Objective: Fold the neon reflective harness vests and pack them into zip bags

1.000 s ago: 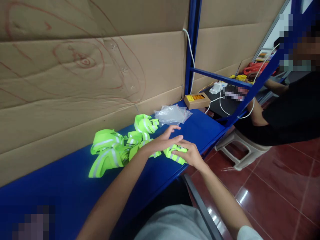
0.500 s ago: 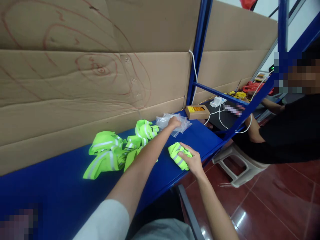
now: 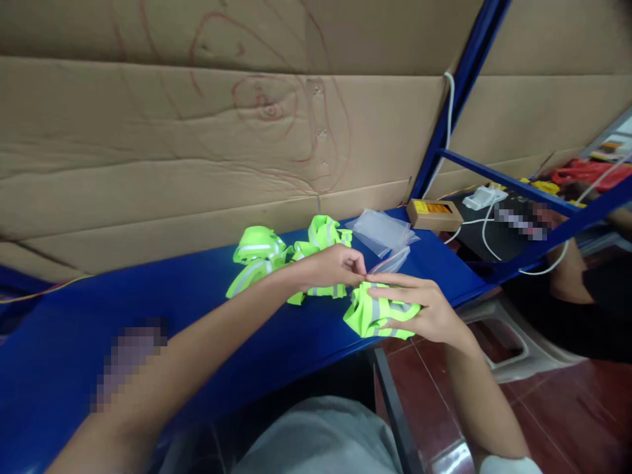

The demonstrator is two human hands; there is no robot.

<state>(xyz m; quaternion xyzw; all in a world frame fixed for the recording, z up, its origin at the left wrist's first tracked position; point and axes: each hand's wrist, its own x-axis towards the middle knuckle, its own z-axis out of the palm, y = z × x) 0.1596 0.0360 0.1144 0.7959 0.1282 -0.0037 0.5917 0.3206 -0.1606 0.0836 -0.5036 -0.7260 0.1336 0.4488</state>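
From my remote seat, I see the left grip [image 3: 340, 263] has come back from the stack [image 3: 378, 230] and now meets the right grip [image 3: 429, 313], with a single clear bag [image 3: 395, 259] drawn out towards them. The left thumb and fingertips look pinched together on the bag's near edge; they cover the exact contact, so I can't tell how much film is caught. The right grip stays curled round the green bundle [image 3: 368, 309], thumb below and fingers across the top, its foremost fingertips reaching the left grip's pinch.

So the bundle sits in the right grip, just below the left one, at the near edge of the table [image 3: 296, 336]; I can't tell whether it rests there or is lifted. I judge that bag and bundle are now brought together, the bag not yet opened or filled. The stack lies just beyond both grips, and the loose green cloths [image 3: 306, 247] lie beside the left grip, on its far side.
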